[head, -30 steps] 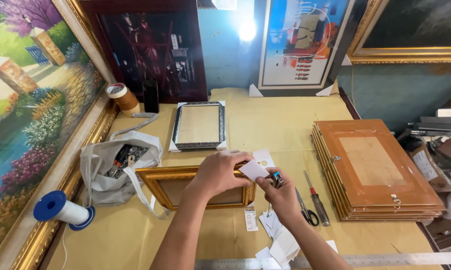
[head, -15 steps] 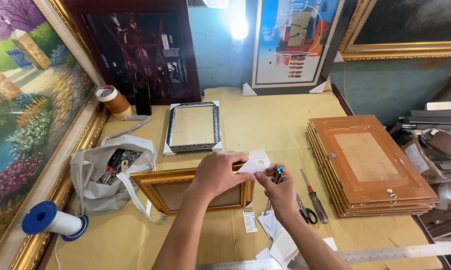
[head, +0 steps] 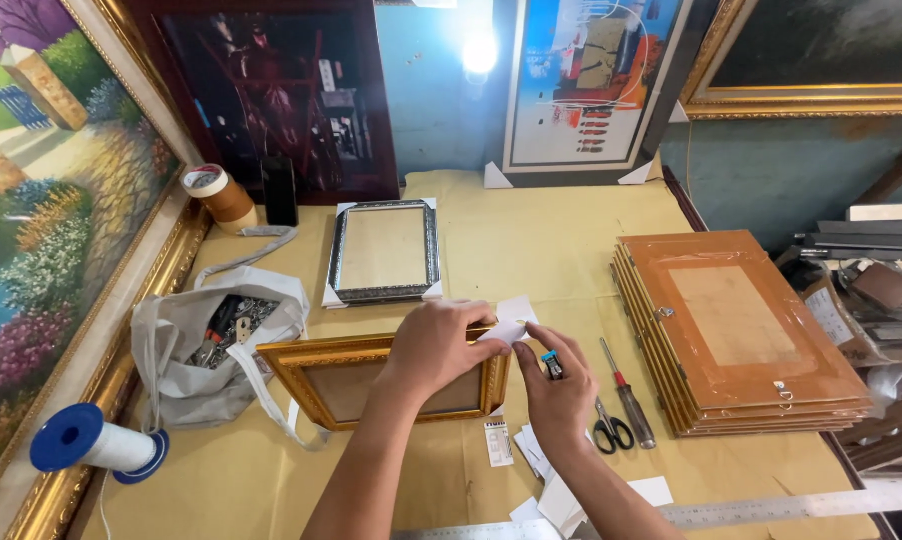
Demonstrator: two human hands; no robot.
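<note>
Pressing hand: left hand [head: 433, 345] lies at the centre of the frame on the right end of the gold picture frame [head: 311, 372], its fingers bent together onto a white cardboard corner piece [head: 511, 322] at the frame's upper right corner.
Tool hand: right hand [head: 561, 390], just right of the gold frame, has its fingers clamped on a small dark tool with a blue tip [head: 551, 362]; its kind is too small to tell.
Gold frame: flat on the tabletop [head: 551, 235], lower centre, slightly tilted, its long side running left to right.
Silver frame: a smaller silver frame [head: 383, 250] lies above the gold one, with white corner pieces under its corners.
Right side: a stack of brown-backed frames [head: 736, 325] lies at the right of the frame, well apart from the hands.
Between: scissors [head: 606, 430] and a red-handled screwdriver [head: 626, 395] lie just right of the right hand.
Below: white paper scraps [head: 571, 495] lie near the right wrist, and a metal ruler [head: 771, 508] runs along the bottom edge.
Left side: a white cloth bag [head: 186, 355] with hardware inside lies left of the gold frame; a blue spool of white cord [head: 96, 445] sits at lower left; a roll of brown tape [head: 216, 192] stands at upper left.
Back: paintings lean against the wall at the top of the frame.
</note>
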